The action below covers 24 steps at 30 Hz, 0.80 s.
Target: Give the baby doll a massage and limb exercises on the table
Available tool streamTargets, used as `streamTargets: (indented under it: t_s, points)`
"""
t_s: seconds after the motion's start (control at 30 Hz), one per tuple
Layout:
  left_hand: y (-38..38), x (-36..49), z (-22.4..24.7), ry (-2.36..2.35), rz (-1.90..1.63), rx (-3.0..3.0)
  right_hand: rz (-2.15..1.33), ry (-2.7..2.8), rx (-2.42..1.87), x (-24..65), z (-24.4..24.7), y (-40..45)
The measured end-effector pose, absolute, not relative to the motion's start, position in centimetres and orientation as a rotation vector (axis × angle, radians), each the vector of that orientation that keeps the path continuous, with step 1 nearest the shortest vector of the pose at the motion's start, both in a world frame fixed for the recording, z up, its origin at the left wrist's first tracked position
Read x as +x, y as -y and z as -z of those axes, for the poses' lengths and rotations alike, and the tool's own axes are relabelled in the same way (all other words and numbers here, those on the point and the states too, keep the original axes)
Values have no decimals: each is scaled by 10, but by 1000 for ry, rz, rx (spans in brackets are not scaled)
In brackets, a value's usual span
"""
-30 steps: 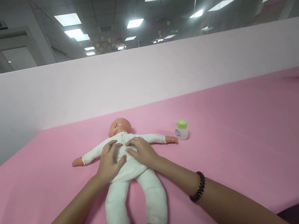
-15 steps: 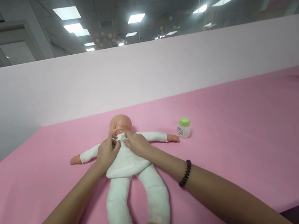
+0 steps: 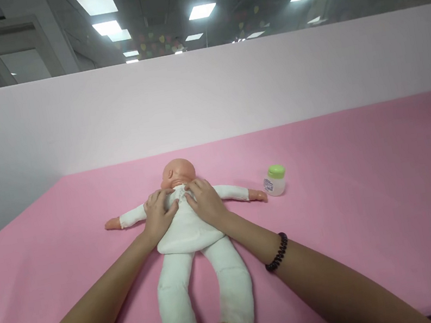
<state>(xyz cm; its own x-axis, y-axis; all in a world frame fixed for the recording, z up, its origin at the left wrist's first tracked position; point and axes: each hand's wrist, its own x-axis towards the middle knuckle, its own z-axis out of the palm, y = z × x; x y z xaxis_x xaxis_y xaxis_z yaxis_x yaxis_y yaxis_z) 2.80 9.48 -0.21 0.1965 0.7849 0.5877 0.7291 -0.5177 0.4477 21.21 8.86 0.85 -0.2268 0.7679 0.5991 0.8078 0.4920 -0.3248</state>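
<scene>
A baby doll (image 3: 189, 232) with a white cloth body lies face down, its head turned to the left, arms stretched out to both sides. On the left of its upper back rests my left hand (image 3: 160, 213), fingers laid over the shoulder area and thumb pointing inward. My right hand (image 3: 208, 202) lies on the other side of the upper back, its fingers also extended. Both palms touch the cloth and neither hand grasps anything. Between the thumbs a gathered seam shows below the doll's neck. A black coiled band (image 3: 277, 252) circles my right wrist.
A clear jar with a green lid (image 3: 275, 180) stands just right of the doll's right-hand side. Pink padding (image 3: 368, 185) covers the table. A low white wall (image 3: 228, 90) runs along the back, with glass above it.
My fingers were more bent near the neck; now they lie flatter and further out on the upper back. The camera view has shifted slightly, and the object at the right edge has left the picture.
</scene>
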Motion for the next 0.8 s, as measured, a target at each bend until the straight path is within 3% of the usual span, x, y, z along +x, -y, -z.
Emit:
streamTargets:
  t_s: [0.4, 0.63, 0.8]
  points:
    - [-92, 25, 4, -1407, -1340, 2239, 156, 2018, -1229, 216, -6, -86]
    - [-89, 18, 7, -1285, -1284, 2252, -39, 2061, -1203, 217, -7, -87]
    - [-89, 17, 9, -1351, -1252, 2287, 16, 2091, -1171, 214, -10, -83]
